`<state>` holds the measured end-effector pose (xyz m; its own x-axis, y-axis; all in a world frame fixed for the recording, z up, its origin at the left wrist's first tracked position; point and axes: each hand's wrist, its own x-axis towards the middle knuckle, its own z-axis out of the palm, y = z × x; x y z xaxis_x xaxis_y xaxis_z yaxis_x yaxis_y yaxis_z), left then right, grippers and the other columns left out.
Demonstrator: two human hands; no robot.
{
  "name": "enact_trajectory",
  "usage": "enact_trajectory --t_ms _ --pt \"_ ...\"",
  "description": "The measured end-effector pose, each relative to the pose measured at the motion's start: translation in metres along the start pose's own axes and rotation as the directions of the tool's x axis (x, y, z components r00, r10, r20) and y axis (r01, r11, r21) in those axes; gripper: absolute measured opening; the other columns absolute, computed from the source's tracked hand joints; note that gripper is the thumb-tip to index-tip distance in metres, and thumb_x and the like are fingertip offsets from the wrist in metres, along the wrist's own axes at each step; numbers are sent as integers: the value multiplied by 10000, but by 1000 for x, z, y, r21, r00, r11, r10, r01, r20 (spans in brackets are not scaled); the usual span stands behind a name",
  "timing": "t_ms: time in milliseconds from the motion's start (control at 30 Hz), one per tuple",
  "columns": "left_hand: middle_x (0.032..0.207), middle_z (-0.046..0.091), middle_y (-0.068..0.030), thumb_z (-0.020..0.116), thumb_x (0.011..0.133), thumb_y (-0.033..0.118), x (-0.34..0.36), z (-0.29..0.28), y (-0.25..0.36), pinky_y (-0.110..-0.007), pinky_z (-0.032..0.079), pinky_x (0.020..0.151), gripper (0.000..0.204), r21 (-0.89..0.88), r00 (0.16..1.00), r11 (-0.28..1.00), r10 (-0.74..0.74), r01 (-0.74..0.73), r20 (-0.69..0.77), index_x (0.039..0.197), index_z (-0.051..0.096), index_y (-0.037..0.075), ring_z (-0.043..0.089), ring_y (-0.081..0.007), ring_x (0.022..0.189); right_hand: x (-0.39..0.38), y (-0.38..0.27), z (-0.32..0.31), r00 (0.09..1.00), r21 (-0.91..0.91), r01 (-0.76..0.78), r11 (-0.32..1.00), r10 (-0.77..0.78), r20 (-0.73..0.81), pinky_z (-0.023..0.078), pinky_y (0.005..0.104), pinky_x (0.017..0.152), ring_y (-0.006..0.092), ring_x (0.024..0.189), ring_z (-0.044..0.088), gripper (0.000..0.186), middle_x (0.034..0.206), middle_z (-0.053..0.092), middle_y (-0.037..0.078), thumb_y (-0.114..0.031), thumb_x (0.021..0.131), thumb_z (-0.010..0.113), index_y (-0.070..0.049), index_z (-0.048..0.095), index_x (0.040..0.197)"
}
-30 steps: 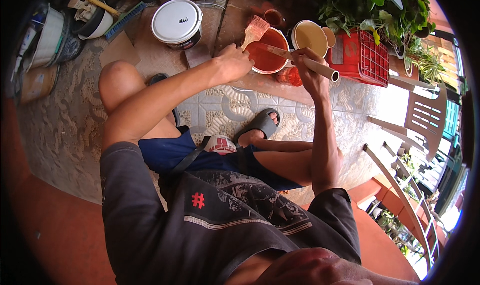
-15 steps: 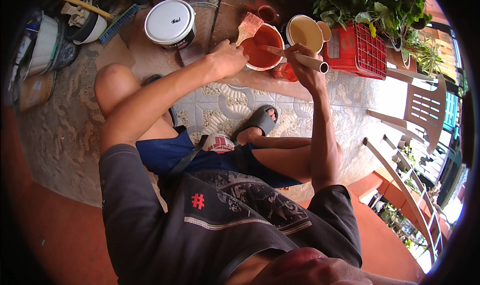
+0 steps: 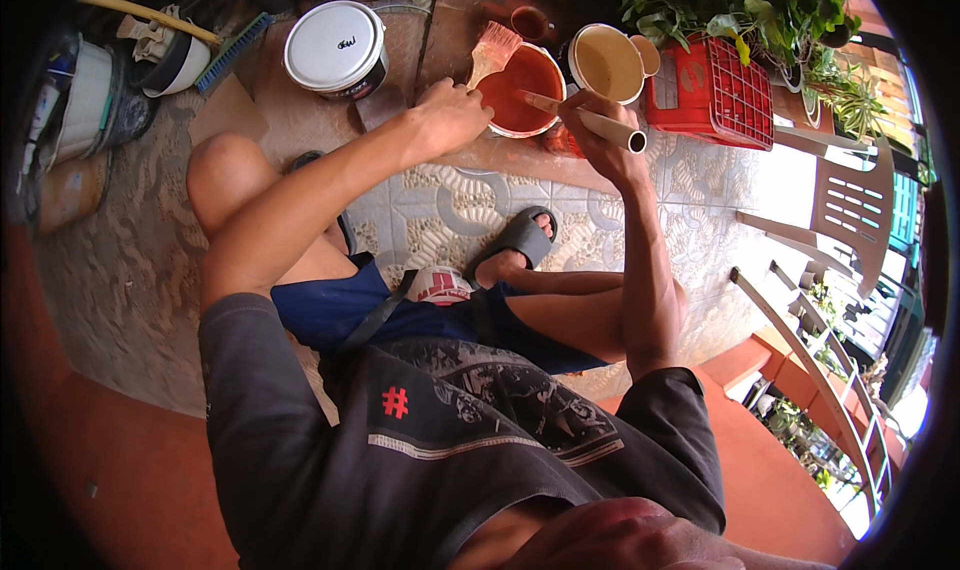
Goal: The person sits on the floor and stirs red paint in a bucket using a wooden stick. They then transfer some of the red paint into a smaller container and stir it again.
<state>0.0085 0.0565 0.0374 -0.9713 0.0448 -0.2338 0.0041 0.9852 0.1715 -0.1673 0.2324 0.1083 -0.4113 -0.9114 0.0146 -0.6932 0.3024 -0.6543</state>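
"Left hand?"

"Your left hand (image 3: 452, 118) is closed round the handle of a brush (image 3: 490, 58). The brush tilts away from you, its red-stained bristles over the far left part of the bucket (image 3: 542, 68)."

"And the right?"

"Your right hand (image 3: 598, 142) grips a tube (image 3: 613, 130). Its open end points right and toward you; its thinner end reaches left over the inside of the bucket. Whether that end touches the red paint (image 3: 508, 110), I can't tell."

"Where does the bucket sit?"

"On the floor on the far side, in front of you, between your two hands. Just right of it is a tan pail (image 3: 630, 58), then a red crate (image 3: 738, 90), with plants (image 3: 720, 10) behind that."

"Anything to the left?"

"A tub (image 3: 335, 48) with a white lid, well apart from the bucket. Farther left, a blue scrubber (image 3: 235, 55) lies near a pot (image 3: 188, 62)."

"Nearer you?"

"Your sandal (image 3: 520, 245), on the patterned tiles (image 3: 430, 202)."
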Motion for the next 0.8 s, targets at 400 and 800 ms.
enact_trajectory --t_ms 400,800 --pt "1144 653 -185 742 820 198 7 5 -8 -447 481 873 427 -50 1000 999 -19 18 -15 1197 626 33 648 -352 1057 -6 23 -4 998 107 7 994 -14 62 562 346 720 229 812 727 190 934 738 111 -154 912 716 -30 736 1054" --pt "1108 622 -152 717 886 203 -3 -24 -3 -458 475 886 401 -84 994 995 -51 59 95 1237 589 56 618 -342 1059 -40 39 -34 799 131 -244 961 123 589 529 426 978 308 1100 678 678 1228 708 121 40 720 737 -189 652 1353"
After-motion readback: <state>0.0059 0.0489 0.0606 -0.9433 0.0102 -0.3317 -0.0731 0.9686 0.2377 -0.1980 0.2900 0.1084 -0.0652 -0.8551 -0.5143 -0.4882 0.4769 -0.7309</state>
